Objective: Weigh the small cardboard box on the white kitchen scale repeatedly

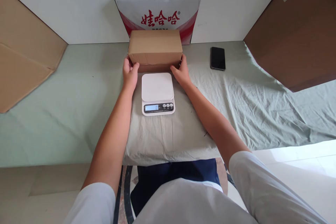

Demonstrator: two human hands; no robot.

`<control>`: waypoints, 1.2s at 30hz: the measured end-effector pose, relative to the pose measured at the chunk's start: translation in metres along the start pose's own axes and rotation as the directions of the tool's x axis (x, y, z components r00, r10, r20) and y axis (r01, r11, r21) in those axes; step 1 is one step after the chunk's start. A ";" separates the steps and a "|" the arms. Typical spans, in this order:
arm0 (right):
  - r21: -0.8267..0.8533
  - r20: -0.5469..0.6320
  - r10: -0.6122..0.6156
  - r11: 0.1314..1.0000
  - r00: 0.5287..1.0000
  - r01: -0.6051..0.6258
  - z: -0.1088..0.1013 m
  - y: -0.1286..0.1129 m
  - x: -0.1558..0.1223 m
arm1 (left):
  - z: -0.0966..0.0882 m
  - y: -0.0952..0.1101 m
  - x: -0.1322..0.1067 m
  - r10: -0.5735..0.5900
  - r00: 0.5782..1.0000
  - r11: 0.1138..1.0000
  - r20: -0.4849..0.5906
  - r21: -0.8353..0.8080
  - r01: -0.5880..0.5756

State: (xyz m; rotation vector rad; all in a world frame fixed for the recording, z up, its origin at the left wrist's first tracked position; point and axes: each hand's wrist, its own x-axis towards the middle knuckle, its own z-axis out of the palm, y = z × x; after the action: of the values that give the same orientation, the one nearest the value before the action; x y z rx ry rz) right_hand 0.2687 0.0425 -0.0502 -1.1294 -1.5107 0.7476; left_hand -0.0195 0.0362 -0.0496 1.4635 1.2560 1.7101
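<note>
Between both hands is a closed brown cardboard box [155, 43], in front of a printed carton. My left hand [130, 73] grips its lower left corner, thumb on the front face. At the lower right corner, my right hand [182, 71] holds it the same way; the other fingers are partly hidden behind the sides. Whether the box rests on the cloth or is slightly raised, I cannot tell. Just nearer to me lies a white kitchen scale [158, 87], its lit display [151, 107] reading what looks like 0. Nothing sits on its platform.
A white and red carton [160, 7] with red characters stands behind the box. To the right lies a black phone [217, 58]. Large cardboard pieces flank the table, one at left [28, 42] and one at right [296, 35]. Green cloth [86, 112] covers the table, wrinkled at right.
</note>
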 end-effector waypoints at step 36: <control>0.016 -0.026 0.061 0.998 0.998 -0.061 -0.001 -0.018 -0.005 | -0.003 0.000 -0.002 -0.013 1.000 1.000 0.026 -0.023 0.013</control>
State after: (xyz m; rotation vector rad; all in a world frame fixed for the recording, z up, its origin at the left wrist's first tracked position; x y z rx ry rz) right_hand 0.2645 0.0309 -0.0358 -1.1744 -1.4513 0.7814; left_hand -0.0219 0.0338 -0.0507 1.4565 1.2256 1.6862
